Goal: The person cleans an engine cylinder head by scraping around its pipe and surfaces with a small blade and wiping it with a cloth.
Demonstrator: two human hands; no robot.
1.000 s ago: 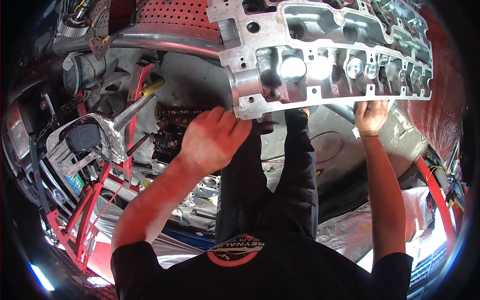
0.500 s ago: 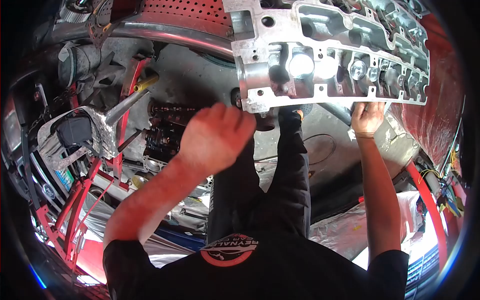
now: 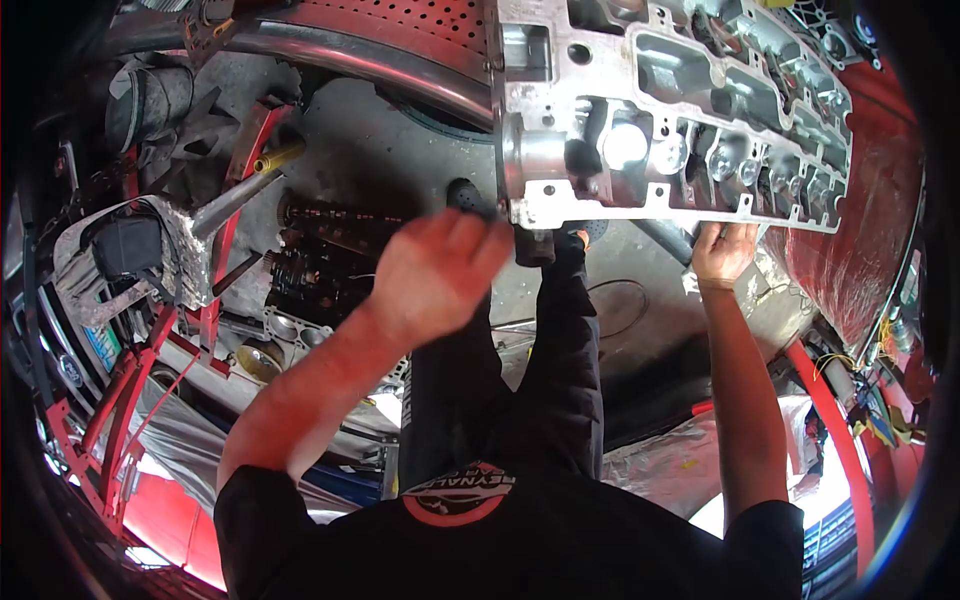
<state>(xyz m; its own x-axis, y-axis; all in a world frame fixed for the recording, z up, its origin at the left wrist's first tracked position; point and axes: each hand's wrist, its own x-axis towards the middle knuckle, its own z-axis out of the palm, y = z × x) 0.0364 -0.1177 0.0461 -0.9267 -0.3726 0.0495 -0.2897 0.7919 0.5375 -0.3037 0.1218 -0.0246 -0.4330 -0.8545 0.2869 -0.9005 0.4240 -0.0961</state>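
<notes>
A silver engine cylinder head [image 3: 610, 205] fills the upper right, its row of round bores and its cavities facing me. My right hand [image 3: 724, 258] grips its lower edge toward the right end, with the fingers reaching behind the metal. My left hand [image 3: 440, 270] is closed, knuckles up, beside the lower left corner of the cylinder head. What its curled fingers hold, if anything, is hidden. Just right of those fingers, a dark rounded piece [image 3: 535, 247] shows under the corner.
Dark greasy engine parts [image 3: 320, 260] lie on the concrete floor to the left. A red metal stand [image 3: 245, 150] with a yellow-ended bar [image 3: 280, 158] rises farther left. Behind is a perforated red panel [image 3: 390, 30]. My legs [image 3: 560, 340] are below the cylinder head.
The cylinder head appears shifted slightly right at its left end, and the whole view has moved a little. My left hand remains by the corner; my right hand still grips the lower edge.
</notes>
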